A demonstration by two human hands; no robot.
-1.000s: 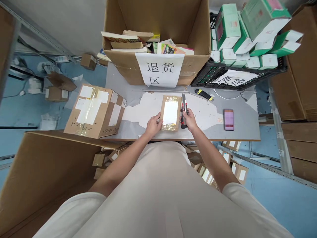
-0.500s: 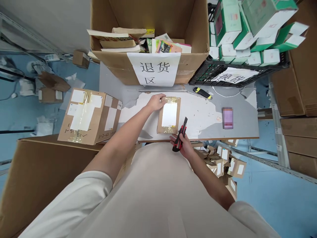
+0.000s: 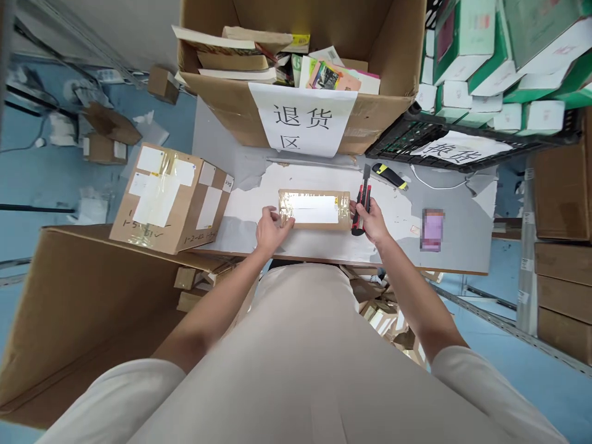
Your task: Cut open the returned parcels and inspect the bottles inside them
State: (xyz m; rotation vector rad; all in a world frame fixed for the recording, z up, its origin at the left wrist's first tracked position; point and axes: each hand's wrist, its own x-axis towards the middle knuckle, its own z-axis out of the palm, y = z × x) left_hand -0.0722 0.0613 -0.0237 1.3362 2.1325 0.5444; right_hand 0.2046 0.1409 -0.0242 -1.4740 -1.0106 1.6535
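Note:
A small brown cardboard box (image 3: 315,226) with a white label and clear tape at its ends lies lengthwise across the table in front of me. My left hand (image 3: 272,231) grips its left end, the thumb on the near edge. In my right hand (image 3: 371,220) is a red and black utility knife (image 3: 361,206), its blade out and pointing away from me. Some fingers of that hand reach behind the knife to the box's right end; whether they press on it is hard to see.
A big carton (image 3: 222,117) of books stands at the back, beside a black crate (image 3: 398,139) of green and white boxes. A yellow and black cutter (image 3: 390,176) and a pixelated pink item (image 3: 432,230) lie to the right. A taped carton (image 3: 185,203) stands left.
The small box has turned from upright to crosswise. My left hand has moved from its far left corner to its left end, and my right hand has risen with the knife to the right end.

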